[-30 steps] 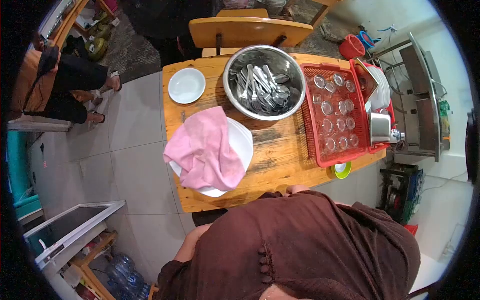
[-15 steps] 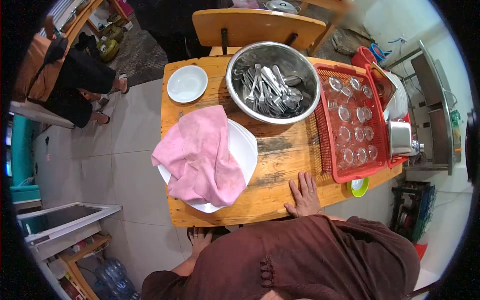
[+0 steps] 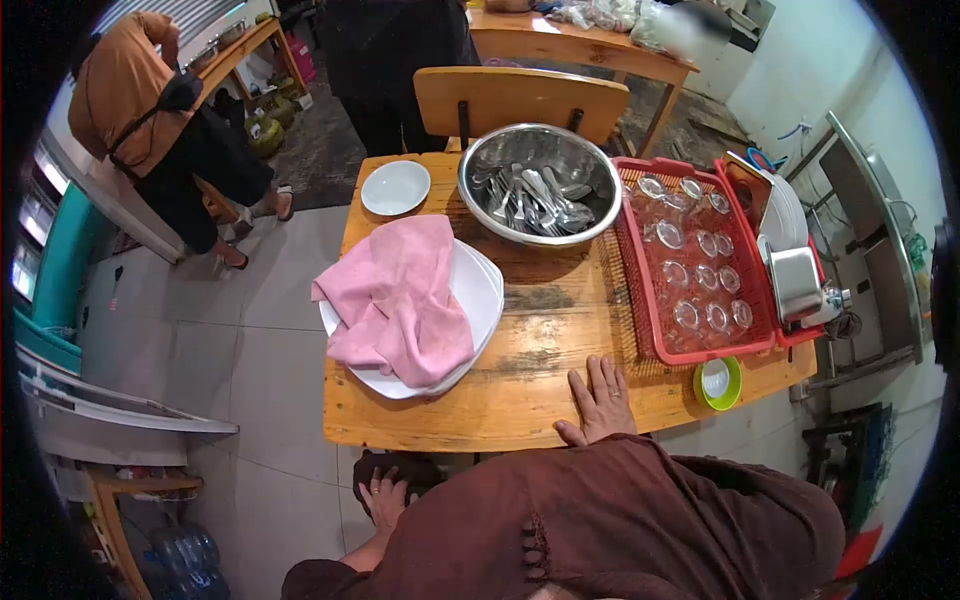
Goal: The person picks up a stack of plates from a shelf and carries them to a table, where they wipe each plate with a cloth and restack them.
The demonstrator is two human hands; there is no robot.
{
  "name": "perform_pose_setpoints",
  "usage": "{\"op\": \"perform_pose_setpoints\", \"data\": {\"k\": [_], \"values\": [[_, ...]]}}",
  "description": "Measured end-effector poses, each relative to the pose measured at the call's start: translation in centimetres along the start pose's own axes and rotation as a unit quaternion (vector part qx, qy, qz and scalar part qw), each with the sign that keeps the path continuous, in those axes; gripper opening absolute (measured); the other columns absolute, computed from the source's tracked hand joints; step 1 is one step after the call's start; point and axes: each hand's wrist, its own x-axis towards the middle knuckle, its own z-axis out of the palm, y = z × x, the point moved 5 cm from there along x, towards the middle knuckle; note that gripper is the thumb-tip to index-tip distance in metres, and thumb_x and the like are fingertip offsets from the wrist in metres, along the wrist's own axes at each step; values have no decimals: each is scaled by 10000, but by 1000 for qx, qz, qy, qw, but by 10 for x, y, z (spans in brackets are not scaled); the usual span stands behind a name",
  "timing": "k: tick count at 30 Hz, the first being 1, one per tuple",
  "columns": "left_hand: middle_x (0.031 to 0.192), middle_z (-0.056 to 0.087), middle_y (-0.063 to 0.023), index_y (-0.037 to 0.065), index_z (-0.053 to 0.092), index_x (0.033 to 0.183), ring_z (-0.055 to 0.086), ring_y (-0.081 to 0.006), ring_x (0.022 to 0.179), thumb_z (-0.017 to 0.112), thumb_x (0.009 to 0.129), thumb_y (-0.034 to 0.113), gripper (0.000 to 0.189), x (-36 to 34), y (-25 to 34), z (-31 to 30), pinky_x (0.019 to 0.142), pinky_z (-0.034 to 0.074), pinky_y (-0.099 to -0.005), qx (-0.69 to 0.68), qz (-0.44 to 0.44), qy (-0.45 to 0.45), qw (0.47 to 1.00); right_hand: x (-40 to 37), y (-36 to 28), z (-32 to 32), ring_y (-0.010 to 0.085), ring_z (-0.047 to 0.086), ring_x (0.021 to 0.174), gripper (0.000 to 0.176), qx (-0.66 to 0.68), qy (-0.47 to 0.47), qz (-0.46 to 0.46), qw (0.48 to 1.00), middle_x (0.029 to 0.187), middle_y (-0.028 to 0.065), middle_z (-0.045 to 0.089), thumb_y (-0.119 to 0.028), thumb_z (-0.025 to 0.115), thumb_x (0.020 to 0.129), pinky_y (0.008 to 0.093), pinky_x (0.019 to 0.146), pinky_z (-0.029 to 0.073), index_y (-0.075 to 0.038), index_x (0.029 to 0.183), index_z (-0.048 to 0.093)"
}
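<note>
My right hand (image 3: 603,403) lies flat on the front edge of the wooden table (image 3: 540,400), fingers spread, holding nothing. My left hand (image 3: 385,500) rests below the table's edge on something dark, its fingers apart and nothing in them. A crumpled pink cloth (image 3: 405,300) covers much of the stacked white plates (image 3: 483,290) at the table's left. Behind them sits a white bowl (image 3: 395,188). A steel bowl (image 3: 475,205) holds many spoons and forks (image 3: 540,200). To the right, a red basket (image 3: 650,320) contains several upturned glasses (image 3: 706,276).
A green bowl (image 3: 718,385) is at the front right, near a metal container (image 3: 795,280) and white plates (image 3: 785,215). A wooden chair (image 3: 520,97) stands behind the table. One person in orange (image 3: 135,85) and another in dark clothes (image 3: 395,60) are beyond.
The view has tilted upward, showing more of the back table and both people. My left hand has its fingers more spread and sits lower in view. My right hand stays on the table.
</note>
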Motion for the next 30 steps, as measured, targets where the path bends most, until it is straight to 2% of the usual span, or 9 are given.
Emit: {"op": "perform_pose_setpoints", "data": {"k": [2,15,23,24,27,28,30], "values": [[1278,528,-110,136,665,1081,337,-388,1324,603,766,357,389,-9,-1,1,1067,110,-690,-31,26,70,997,-5,0,-1,416,85,1440,825,4,4,0,1000,1534,269,155,-615,471,875,526,1155,64,-67,1471,313],[1320,510,-125,120,663,1079,331,-389,1332,625,724,311,405,-33,34,-15,1068,112,-693,1,23,141,990,-14,3,6,445,133,1420,748,18,86,-38,995,1503,295,217,-559,450,919,538,1146,93,-39,1446,340],[1281,534,-122,125,666,1071,359,-400,1315,626,748,362,402,-22,55,-23,1052,135,-713,28,47,92,994,-15,4,9,439,146,1418,715,25,93,-37,995,1504,286,227,-542,412,933,535,1150,77,-40,1439,353],[1267,544,-117,122,678,1041,356,-382,1316,629,780,341,344,-18,57,-25,1021,134,-752,28,39,76,996,-16,4,10,430,147,1421,703,19,91,-34,995,1509,276,225,-533,408,939,526,1152,77,-46,1443,349],[1112,632,-134,68,695,970,514,-331,1180,651,795,304,297,0,82,-62,990,328,-651,-33,-45,-47,997,-16,4,10,422,146,1424,695,2,88,-32,996,1513,267,224,-523,403,946,516,1155,77,-47,1447,343],[885,676,-151,7,689,876,645,-290,915,673,797,243,249,12,81,-69,834,493,-468,-154,-11,15,988,-16,4,11,422,146,1424,697,-3,86,-31,996,1513,268,224,-524,402,946,516,1155,78,-44,1447,341],[777,664,-155,-10,676,846,651,-271,757,675,801,220,235,31,79,-90,710,501,-391,-199,1,123,972,-16,4,13,422,143,1424,695,-4,86,-33,996,1512,272,223,-523,396,948,517,1154,77,-42,1447,341]]}}
